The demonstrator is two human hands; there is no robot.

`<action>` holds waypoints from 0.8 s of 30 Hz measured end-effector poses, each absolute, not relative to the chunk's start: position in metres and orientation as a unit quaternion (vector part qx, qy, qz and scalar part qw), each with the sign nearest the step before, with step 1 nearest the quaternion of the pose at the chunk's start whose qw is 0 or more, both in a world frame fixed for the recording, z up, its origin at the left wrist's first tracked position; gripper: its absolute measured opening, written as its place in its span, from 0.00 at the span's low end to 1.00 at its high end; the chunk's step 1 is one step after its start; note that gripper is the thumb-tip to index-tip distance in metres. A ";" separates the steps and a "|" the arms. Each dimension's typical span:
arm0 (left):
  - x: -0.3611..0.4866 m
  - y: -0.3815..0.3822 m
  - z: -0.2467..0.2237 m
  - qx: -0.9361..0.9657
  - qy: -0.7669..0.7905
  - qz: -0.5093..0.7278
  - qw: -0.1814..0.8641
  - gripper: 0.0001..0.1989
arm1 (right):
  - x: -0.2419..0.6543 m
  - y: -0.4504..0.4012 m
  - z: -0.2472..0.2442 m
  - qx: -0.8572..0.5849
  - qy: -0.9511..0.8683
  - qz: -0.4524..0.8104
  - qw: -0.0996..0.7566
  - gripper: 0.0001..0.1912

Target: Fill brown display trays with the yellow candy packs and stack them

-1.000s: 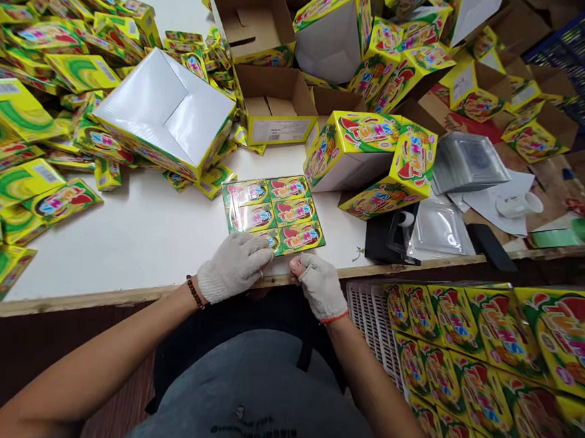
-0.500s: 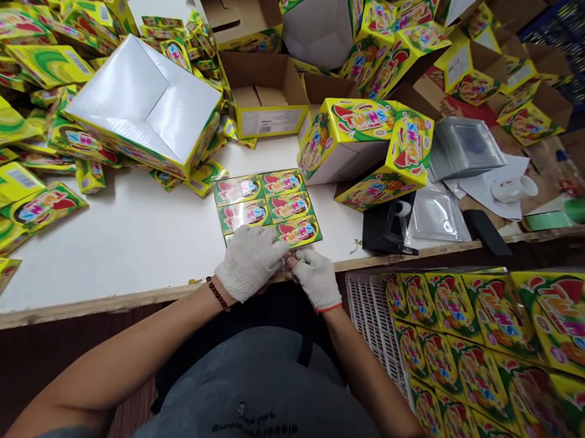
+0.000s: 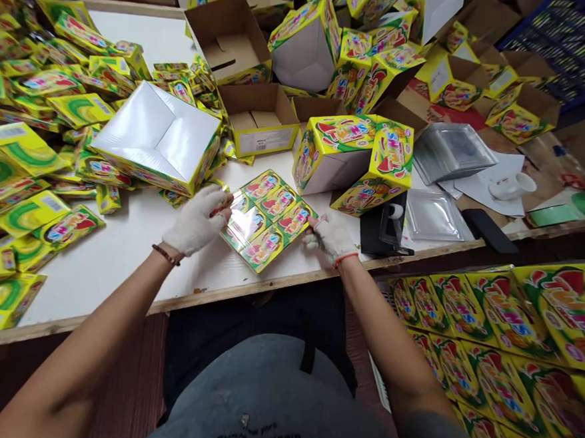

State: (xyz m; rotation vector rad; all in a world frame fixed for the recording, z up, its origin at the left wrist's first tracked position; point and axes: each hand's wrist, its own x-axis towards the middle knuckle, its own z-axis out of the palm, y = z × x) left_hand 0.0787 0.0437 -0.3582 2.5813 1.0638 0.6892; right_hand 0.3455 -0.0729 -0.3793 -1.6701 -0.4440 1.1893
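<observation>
A flat pack of several small Twins boxes [image 3: 268,221], with a shiny clear cover, lies turned at an angle on the white table [image 3: 134,255]. My left hand [image 3: 198,220], in a white glove with bare fingertips, is at the pack's left corner, its fingers bent against the edge. My right hand [image 3: 330,237], gloved as well, has its fingertips at the right corner. The pack sits between both hands. Just behind it stand upright yellow display boxes [image 3: 334,152].
Loose small boxes [image 3: 55,96] heap up on the left, beside a large box showing its white underside [image 3: 158,136]. Open cartons [image 3: 264,120] stand behind. Clear plastic trays [image 3: 452,153], a tape dispenser [image 3: 390,229] and a white cup [image 3: 512,186] are right. Packed boxes [image 3: 489,339] fill the lower right.
My hands have moved apart from the pack's near edge to its left and right corners. The pack has turned on the table. The camera view has shifted slightly.
</observation>
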 end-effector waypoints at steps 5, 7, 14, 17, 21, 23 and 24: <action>0.066 -0.031 -0.383 0.881 0.354 0.297 0.107 0.14 | 0.359 -0.026 -0.378 -0.762 -0.405 0.255 0.436 0.20; 0.065 -0.059 -0.387 0.893 0.324 0.309 0.051 0.15 | 0.353 -0.035 -0.379 -0.717 -0.567 0.167 0.370 0.22; 0.076 -0.062 -0.382 0.951 0.133 0.277 -0.009 0.05 | 0.330 -0.129 -0.390 -0.508 -0.842 0.002 0.181 0.23; 0.085 -0.054 -0.377 0.962 0.078 0.261 0.009 0.06 | 0.325 -0.150 -0.397 -0.497 -0.839 -0.049 0.214 0.24; 0.093 -0.052 -0.376 0.946 0.081 0.314 0.015 0.06 | 0.353 -0.170 -0.394 -0.486 -0.824 0.012 0.293 0.18; 0.097 -0.051 -0.377 0.937 0.085 0.339 0.006 0.07 | 0.389 -0.183 -0.386 -0.604 -0.716 -0.011 0.351 0.15; 0.098 -0.051 -0.378 0.934 0.083 0.347 0.000 0.07 | 0.410 -0.190 -0.382 -0.683 -0.628 -0.053 0.370 0.14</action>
